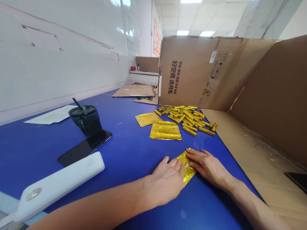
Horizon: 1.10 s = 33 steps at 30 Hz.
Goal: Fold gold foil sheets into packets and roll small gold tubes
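A gold foil paper sheet lies on the blue tabletop close in front of me, slanting between my two hands. A short whitish strip shows on its surface. My left hand rests over the sheet's left side, fingers stretched across it. From the right, my right hand lays its extended fingers on the sheet's upper right part. The undersides of both hands are hidden. Just beyond are a stack of flat gold foil sheets and another flat foil sheet. Behind them is a loose pile of gold foil rolls.
At left are a white elongated device, a black phone, a dark lidded cup with a straw and white paper. A large cardboard box stands behind the rolls, with cardboard along the right.
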Available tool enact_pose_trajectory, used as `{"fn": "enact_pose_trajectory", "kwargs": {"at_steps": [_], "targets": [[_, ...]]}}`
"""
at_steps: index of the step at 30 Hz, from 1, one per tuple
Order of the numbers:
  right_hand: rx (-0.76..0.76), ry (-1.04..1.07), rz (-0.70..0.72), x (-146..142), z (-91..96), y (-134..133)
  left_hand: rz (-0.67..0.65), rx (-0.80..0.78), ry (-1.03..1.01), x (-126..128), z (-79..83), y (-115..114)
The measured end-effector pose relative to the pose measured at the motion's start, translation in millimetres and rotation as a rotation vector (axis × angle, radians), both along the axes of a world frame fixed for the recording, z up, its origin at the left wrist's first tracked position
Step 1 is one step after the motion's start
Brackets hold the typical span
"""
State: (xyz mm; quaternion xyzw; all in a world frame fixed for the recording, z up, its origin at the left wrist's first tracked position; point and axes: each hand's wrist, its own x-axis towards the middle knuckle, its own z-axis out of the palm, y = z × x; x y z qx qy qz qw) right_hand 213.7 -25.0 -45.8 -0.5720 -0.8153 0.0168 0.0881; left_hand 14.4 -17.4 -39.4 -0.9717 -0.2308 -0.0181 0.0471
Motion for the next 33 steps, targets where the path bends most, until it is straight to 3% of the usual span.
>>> {"fn": "enact_pose_trajectory", "kwargs": {"at_steps": [10, 14, 16, 20, 24, 29, 33], "targets": [[-0.002, 0.134, 0.019, 4, -3.6, 1, 0.000, -0.024, -0.039, -2, -1.5, 6], [0.049, 0.336, -0.158, 20, 3.0, 4, -0.008, -0.032, -0.028, -2, 2.0, 4], [-0.031, 0.399, -0.261, 28, 8.6, 5, -0.003, -0.039, -0.025, -3, 4.8, 4], [-0.220, 0.558, -0.223, 37, 10.0, 7, -0.016, -0.062, 0.008, -4, 10.5, 2], [-0.249, 0.671, -0.231, 35, 2.8, 9, -0.003, -0.088, -0.007, -4, 14.6, 1], [-0.079, 0.710, -0.216, 27, 8.6, 7, 0.006, -0.111, -0.007, -3, 12.4, 0], [-0.236, 0.801, -0.285, 23, 10.9, 6, 0.014, -0.121, -0.004, -3, 9.2, 1]]}}
